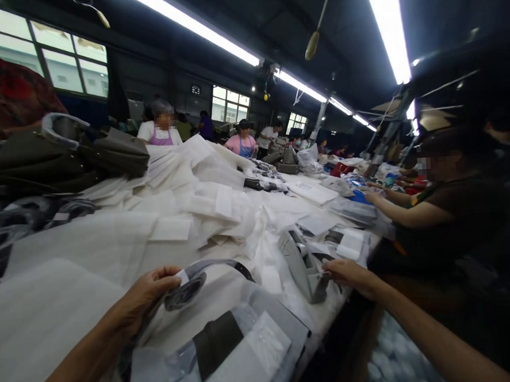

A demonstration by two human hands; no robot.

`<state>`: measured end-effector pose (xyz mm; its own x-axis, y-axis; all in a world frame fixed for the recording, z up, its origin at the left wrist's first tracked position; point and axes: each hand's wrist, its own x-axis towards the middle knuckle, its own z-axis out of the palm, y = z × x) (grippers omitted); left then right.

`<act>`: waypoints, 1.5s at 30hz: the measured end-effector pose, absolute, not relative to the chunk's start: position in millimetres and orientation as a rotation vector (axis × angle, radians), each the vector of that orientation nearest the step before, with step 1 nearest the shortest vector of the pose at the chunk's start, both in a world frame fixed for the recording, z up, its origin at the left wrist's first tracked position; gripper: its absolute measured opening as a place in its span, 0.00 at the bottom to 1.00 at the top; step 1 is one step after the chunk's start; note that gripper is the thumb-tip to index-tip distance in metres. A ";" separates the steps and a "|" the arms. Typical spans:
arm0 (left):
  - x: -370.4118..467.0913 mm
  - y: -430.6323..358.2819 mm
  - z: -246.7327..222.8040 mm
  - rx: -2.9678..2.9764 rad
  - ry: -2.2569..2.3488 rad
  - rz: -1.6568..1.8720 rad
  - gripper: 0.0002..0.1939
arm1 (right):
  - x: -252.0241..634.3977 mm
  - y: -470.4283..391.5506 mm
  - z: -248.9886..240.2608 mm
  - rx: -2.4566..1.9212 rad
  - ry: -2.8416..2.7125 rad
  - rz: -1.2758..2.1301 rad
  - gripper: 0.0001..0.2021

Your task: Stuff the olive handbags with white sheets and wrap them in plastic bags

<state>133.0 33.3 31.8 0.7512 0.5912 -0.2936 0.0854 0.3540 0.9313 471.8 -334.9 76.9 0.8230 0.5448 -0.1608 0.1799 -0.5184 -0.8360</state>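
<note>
My left hand (151, 289) is closed on a coiled dark strap (186, 293) in a clear wrap, with a small white piece at its thumb. One end of the strap arcs out to the right. At the table's edge stands a grey tape dispenser (296, 263). Beside its end my right hand (350, 274) has its fingertips pinched together; what they pinch is too small to make out. Below the strap, close to me, lies a dark olive bag (219, 343) partly covered by clear plastic and white sheets.
Loose white sheets (124, 239) pile across the table. Finished-looking dark bags (63, 156) and more coiled straps (36, 216) are at the left. A co-worker (437, 203) works close by on the right; other people stand along the far side. A cord pull (312, 45) hangs overhead.
</note>
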 end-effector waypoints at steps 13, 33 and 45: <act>130.2 18.9 47.5 1.133 0.767 0.451 0.21 | 447.0 -346.2 47.7 -1.891 -0.323 0.295 0.16; 124.8 -4.6 50.9 1.215 0.602 0.663 0.20 | 244.8 -146.6 96.3 -1.371 -1.080 0.819 0.22; 123.5 0.1 37.1 1.152 0.608 0.669 0.17 | 252.1 -98.7 36.9 -1.680 -1.010 0.589 0.22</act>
